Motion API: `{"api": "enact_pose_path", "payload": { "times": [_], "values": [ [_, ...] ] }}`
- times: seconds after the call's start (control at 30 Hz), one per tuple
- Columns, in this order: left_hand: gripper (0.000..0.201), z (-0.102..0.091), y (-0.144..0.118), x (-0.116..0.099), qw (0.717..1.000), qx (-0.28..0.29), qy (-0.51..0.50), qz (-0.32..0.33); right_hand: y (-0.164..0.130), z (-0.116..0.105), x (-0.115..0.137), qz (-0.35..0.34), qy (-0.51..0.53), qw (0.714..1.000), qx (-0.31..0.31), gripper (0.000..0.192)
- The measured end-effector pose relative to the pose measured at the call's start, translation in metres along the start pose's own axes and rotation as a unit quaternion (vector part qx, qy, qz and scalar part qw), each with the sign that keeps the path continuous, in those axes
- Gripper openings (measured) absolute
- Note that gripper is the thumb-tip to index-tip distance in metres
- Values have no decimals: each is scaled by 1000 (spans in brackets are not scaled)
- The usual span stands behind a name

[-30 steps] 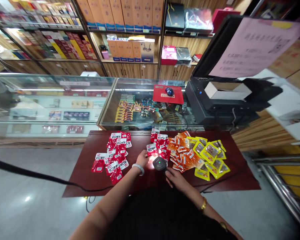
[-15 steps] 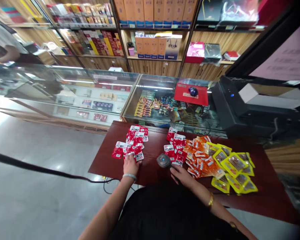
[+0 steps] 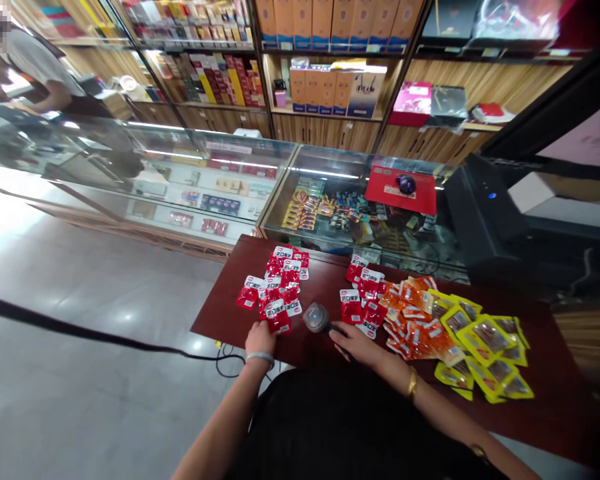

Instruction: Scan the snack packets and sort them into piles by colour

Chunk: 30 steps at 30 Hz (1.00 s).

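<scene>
My left hand (image 3: 260, 337) rests at the near edge of a pile of red snack packets (image 3: 279, 288) on the dark red table (image 3: 220, 313); its fingertips touch the nearest red packet (image 3: 279, 320). My right hand (image 3: 356, 344) grips the black handle of a barcode scanner (image 3: 316, 318), whose round grey head shows a blue light and sits between the two red piles. A second group of red packets (image 3: 361, 299) lies just beyond the right hand, running into orange packets (image 3: 414, 320) and yellow packets (image 3: 485, 353) further right.
A glass display counter (image 3: 330, 200) stands behind the table, with a red mouse pad and mouse (image 3: 404, 185) on top and a black printer (image 3: 485, 213) at the right. A black cable (image 3: 80, 330) crosses the floor at the left. A person (image 3: 35, 67) stands at the far left.
My left hand carried a red packet from beside the scanner over to the left pile and now rests at that pile's near edge. The view has shifted to the left.
</scene>
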State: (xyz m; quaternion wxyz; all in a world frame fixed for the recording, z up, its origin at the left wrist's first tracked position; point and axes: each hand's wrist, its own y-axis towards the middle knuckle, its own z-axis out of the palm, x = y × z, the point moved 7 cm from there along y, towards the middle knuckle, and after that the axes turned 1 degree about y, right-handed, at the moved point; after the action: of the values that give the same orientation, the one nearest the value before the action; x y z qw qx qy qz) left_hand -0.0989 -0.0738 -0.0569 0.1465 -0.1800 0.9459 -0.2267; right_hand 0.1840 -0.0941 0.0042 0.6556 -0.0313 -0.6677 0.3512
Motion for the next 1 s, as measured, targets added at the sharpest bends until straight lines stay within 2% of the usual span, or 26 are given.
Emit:
{"api": "enact_pose_path", "payload": {
  "times": [0.07,0.13,0.2,0.27,0.37,0.5,0.57,0.63,0.7,0.73,0.8,0.87,0.9,0.97,1.0],
  "values": [
    [23,8,4,0,996,34,-83,2,-3,1,-1,4,1,1000,2,52],
    [20,14,6,-6,979,64,-196,3,-6,1,-2,9,3,1000,4,55],
    [21,15,5,-22,950,82,-300,31,-8,2,-3,12,2,1000,7,58],
    [21,12,3,-41,929,85,-353,73,-11,2,-3,11,6,1000,13,63],
    [15,7,6,-68,938,71,-319,112,-15,0,-4,8,26,1000,5,65],
    [15,6,17,-106,955,53,-257,141,-26,-11,-5,2,67,997,-37,61],
    [19,10,18,-135,942,74,-276,178,-32,-18,-8,-1,89,994,-58,60],
    [27,16,12,-166,917,122,-298,236,-37,-24,-11,0,106,991,-79,58],
    [34,19,4,-188,902,149,-277,297,-39,-29,-16,7,120,988,-99,55],
    [38,18,2,-191,906,134,-248,316,-39,-31,-17,11,124,987,-106,54],
    [48,10,3,-182,936,54,-165,306,-39,-32,-19,19,127,985,-113,54],
    [65,0,7,-156,967,-38,-79,241,-38,-29,-17,22,122,987,-101,55],
    [74,-3,9,-142,976,-66,-43,204,-37,-26,-16,23,117,989,-92,56],
    [85,-1,10,-120,983,-77,14,163,-35,-21,-12,22,103,992,-75,57],
    [87,4,9,-114,983,-66,37,167,-33,-20,-10,21,96,993,-70,58]
  ]
}}
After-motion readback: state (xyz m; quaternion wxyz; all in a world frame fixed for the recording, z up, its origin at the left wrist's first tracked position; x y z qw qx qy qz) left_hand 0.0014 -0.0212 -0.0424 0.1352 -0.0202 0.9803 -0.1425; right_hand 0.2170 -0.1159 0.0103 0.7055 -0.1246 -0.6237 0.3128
